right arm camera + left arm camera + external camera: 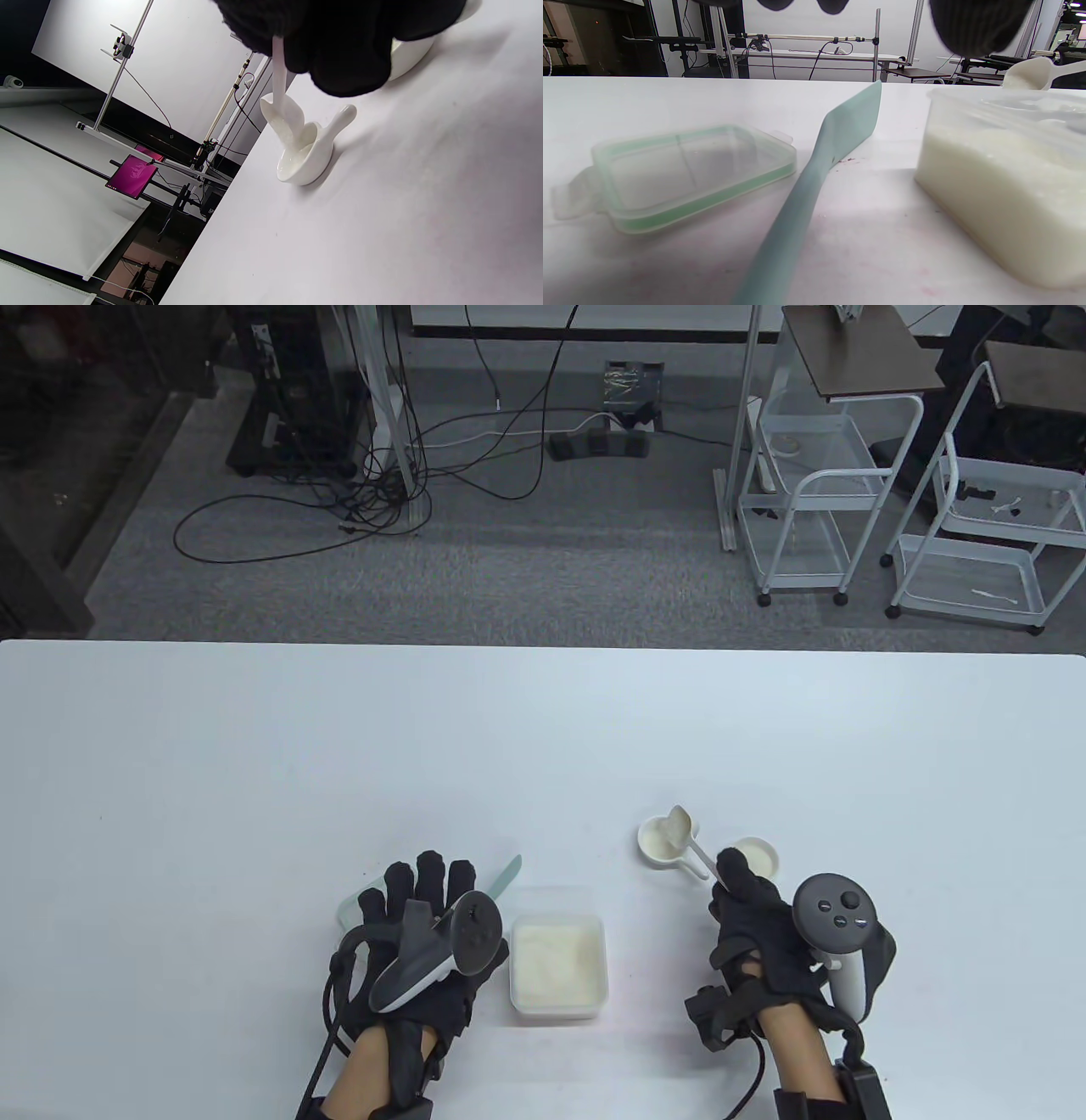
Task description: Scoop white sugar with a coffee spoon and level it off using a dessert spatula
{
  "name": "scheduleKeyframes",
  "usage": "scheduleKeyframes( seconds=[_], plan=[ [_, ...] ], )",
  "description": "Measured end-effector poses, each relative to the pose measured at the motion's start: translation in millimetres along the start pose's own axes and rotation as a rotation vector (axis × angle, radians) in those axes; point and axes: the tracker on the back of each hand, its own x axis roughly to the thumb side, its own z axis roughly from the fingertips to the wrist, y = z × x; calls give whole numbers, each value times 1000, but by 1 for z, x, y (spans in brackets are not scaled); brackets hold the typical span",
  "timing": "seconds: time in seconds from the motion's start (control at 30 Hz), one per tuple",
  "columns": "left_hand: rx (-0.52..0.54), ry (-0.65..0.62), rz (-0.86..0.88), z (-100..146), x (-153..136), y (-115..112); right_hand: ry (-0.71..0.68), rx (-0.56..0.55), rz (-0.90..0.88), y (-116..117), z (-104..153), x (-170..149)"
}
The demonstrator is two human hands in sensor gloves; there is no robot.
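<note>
My right hand [747, 899] pinches the handle of the white coffee spoon [691, 848]. The spoon's bowl [285, 115] is tipped down into a small white handled dish [312, 159], with white sugar running between them. The clear tub of white sugar [558, 963] stands between my hands. The teal dessert spatula [818, 169] lies flat on the table beside the tub, its blade tip [511, 872] showing past my left hand. My left hand [424, 891] hovers over the spatula's handle with straight, spread fingers and holds nothing.
The tub's clear lid with a green seal [691, 169] lies left of the spatula, partly under my left hand. A second small white dish [759, 857] sits just beyond my right hand. The white table [339, 746] stretches far ahead.
</note>
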Motion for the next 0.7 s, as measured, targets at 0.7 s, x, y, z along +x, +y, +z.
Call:
scheduleKeyframes(
  seconds=[0.7],
  plan=[
    [-25,6,-17,0,1,-1,-411,-38,834,37,19,36]
  ],
)
